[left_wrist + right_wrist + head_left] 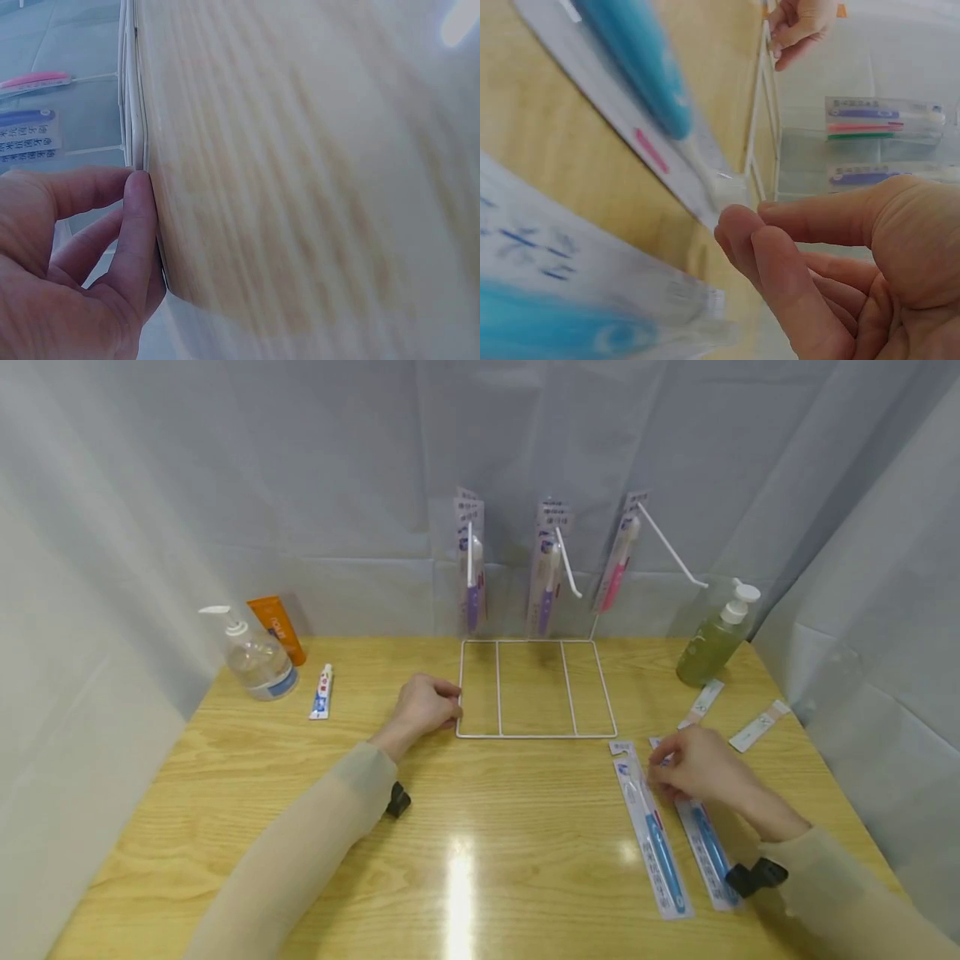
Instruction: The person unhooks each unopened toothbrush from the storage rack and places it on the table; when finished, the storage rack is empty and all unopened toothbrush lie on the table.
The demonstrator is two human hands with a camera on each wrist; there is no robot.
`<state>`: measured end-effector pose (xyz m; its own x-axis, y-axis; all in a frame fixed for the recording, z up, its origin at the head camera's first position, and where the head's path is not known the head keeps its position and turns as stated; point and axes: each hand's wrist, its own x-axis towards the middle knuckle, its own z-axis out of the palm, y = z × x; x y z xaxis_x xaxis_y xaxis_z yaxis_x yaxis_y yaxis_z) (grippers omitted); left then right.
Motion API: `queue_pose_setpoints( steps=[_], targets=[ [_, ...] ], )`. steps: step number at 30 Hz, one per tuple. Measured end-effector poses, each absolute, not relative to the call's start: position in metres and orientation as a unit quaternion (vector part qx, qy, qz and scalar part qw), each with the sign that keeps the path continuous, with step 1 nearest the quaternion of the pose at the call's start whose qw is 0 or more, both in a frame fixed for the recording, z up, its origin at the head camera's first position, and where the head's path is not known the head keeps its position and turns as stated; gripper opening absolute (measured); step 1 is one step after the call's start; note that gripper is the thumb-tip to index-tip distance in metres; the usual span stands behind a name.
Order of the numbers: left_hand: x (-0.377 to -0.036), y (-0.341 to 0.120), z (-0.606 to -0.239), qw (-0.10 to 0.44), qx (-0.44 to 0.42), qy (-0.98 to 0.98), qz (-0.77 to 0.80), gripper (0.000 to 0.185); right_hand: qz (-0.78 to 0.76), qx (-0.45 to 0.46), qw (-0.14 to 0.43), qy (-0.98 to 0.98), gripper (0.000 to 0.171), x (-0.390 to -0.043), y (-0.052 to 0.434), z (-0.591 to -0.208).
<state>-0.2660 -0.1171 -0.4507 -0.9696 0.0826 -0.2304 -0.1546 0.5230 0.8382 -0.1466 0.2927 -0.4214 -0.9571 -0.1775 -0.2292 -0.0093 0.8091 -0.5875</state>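
My left hand (423, 703) pinches the left side of a white wire display rack (536, 737), thumb and fingertips at the wire in the left wrist view. Packaged toothbrushes hang from its hooks: purple-handled ones on the left (472, 602) and middle (546, 608), a pink-handled one (615, 581) on the right. My right hand (705, 764) is over the upper ends of two packaged blue toothbrushes, the left pack (660, 856) and the right pack (708, 852), both lying on the table. Its fingers are loosely bent, fingertips close by the left pack's brush head in the right wrist view.
At the left stand a clear pump bottle (258, 664) and an orange tube (277, 627), with a small toothpaste tube (321, 693) lying nearby. A green pump bottle (708, 647) stands at the right, near two small white packets (759, 727). Grey curtains (360, 468) surround the wooden table (517, 827).
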Motion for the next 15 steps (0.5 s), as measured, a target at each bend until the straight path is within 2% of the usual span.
queue_pose_setpoints(
  steps=[7,15],
  targets=[
    [-0.264,-0.117,-0.45,0.115,-0.02,0.869,0.482,0.041,-0.337,-0.093,0.094,0.932,0.03,-0.166,0.293,-0.403],
    [-0.264,-0.117,-0.45,0.119,-0.021,0.867,0.483,0.042,-0.42,-0.146,-0.024,0.895,0.031,-0.202,0.286,-0.381]
  ],
)
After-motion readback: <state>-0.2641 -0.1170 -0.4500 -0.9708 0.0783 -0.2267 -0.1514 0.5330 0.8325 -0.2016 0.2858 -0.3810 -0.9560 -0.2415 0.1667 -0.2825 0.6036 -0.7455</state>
